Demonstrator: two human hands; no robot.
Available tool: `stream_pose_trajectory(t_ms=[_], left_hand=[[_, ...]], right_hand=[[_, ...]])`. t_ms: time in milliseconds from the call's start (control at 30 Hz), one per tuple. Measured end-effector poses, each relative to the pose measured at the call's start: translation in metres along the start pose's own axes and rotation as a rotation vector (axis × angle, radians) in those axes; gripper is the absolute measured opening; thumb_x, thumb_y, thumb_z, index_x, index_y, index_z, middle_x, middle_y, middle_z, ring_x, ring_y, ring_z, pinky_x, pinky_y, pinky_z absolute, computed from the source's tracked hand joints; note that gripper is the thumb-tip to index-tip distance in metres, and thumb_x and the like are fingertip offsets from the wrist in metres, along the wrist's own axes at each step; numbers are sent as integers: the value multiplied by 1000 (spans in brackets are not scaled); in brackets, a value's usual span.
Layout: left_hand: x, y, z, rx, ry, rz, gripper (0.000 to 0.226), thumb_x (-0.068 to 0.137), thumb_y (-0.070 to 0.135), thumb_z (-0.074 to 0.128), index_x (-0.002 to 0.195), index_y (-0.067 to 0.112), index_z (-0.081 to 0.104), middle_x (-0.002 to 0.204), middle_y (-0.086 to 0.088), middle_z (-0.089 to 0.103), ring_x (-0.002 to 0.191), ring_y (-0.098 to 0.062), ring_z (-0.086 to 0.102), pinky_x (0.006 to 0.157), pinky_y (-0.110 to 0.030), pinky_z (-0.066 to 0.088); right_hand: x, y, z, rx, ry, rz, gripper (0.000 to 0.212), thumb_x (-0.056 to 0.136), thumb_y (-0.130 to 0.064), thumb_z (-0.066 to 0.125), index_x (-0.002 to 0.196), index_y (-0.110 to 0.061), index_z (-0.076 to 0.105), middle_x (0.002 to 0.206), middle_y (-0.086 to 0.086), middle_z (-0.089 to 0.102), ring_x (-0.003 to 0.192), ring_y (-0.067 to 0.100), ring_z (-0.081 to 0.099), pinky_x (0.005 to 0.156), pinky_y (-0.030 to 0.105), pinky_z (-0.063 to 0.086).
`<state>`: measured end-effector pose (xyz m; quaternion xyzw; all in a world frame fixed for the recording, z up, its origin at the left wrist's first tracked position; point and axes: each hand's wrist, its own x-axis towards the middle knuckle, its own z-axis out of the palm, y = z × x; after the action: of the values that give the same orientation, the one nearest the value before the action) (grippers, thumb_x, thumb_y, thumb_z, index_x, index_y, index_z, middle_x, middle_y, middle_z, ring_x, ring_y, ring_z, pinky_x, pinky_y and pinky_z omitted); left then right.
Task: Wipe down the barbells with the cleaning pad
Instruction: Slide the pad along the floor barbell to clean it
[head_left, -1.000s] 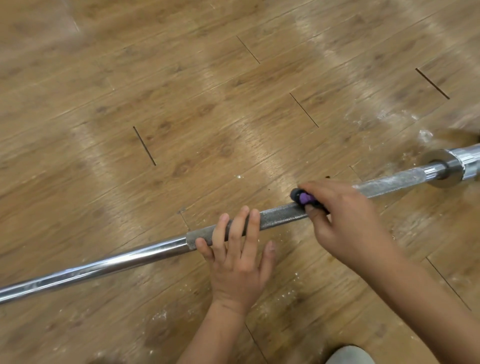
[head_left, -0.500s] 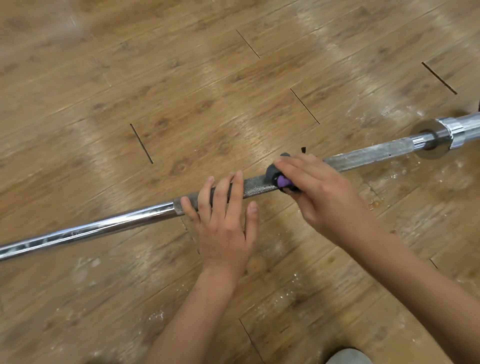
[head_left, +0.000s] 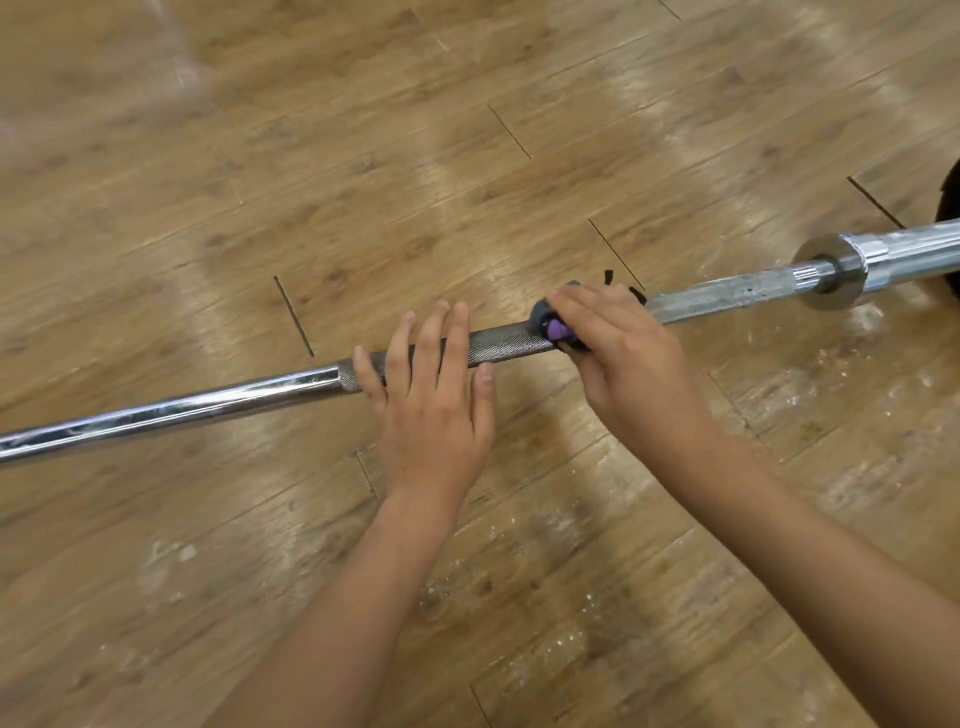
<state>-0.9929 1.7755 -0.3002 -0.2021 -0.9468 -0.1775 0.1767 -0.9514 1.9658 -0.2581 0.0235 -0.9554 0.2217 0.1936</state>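
A long steel barbell (head_left: 171, 410) lies across the wooden floor from lower left to upper right. Its middle stretch is dark and knurled; its collar and sleeve (head_left: 852, 270) sit at the right. My left hand (head_left: 431, 395) rests flat on the knurled part with its fingers straight over the bar. Just to the right, my right hand (head_left: 618, 353) grips a dark cleaning pad with a purple part (head_left: 555, 326) and holds it against the bar. Most of the pad is hidden under my fingers.
The wooden plank floor (head_left: 467, 182) carries white dusty smears near the bar's right end and in front of me. A dark round object (head_left: 951, 208) shows at the right edge beside the sleeve. Small black scraps (head_left: 608, 275) lie just behind my right hand.
My right hand and the pad have slid left along the bar, closer to my left hand. The left hand has stayed on the knurled part. The view has shifted.
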Motion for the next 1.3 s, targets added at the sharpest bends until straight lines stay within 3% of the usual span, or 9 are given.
stream_pose_trajectory(t_ms=[167,400,534,700,767,867,967,1067,1301], left_hand=[[18,-7,11,41,34,20,53,107,41,36,154,17,43,152,-1,51,144,-26,39,124,-52,1],[38,-4,21,30,68,-47,52,105,38,40,150,17,49,148,0,55,142,-27,42,124,-54,2],[47,-6,17,29,8,-47,50,105,38,40,150,16,49,149,-1,53,142,-27,41,123,-55,2],[58,-11,7,49,-105,-22,49,108,37,37,153,18,45,158,-4,41,147,-27,34,123,-57,2],[60,-12,3,36,-135,-14,47,111,35,38,156,20,41,166,-5,26,150,-25,26,123,-55,-4],[65,-14,-3,31,-139,2,47,110,33,44,155,21,43,168,-8,19,150,-26,28,122,-58,-2],[65,-9,-2,79,-132,0,45,109,31,44,153,25,46,168,-7,22,150,-28,30,120,-64,5],[66,-6,6,150,-102,43,45,107,26,50,152,28,46,167,-4,29,152,-25,30,117,-70,9],[70,-1,26,133,48,-34,38,108,41,46,141,28,59,154,0,49,144,-21,43,121,-55,-14]], right_hand=[[39,-1,7,65,-231,-57,33,95,-11,64,128,-8,64,125,2,68,109,27,62,94,36,48],[60,4,5,43,-170,21,25,91,-10,64,116,-9,69,105,3,72,95,29,64,78,44,54],[71,9,6,114,-248,-42,24,93,-12,63,117,-9,68,109,1,71,98,24,64,82,43,52],[69,31,5,66,-172,-59,17,91,-6,64,106,-14,65,98,0,67,90,28,59,79,40,46],[71,27,16,21,-148,-102,18,91,-5,64,107,-14,64,102,0,67,92,28,59,82,38,44],[60,30,26,-23,-52,-169,32,97,-8,62,128,-8,64,124,4,66,112,29,58,98,43,45],[44,48,34,-77,69,-257,37,100,-9,63,137,-7,61,136,8,62,126,32,56,107,50,44],[43,44,47,-81,143,-217,36,102,-10,62,138,-8,61,139,7,62,131,34,53,110,52,40],[48,59,42,-76,135,-263,38,101,-6,62,139,-9,60,141,6,60,132,32,53,110,50,42]])
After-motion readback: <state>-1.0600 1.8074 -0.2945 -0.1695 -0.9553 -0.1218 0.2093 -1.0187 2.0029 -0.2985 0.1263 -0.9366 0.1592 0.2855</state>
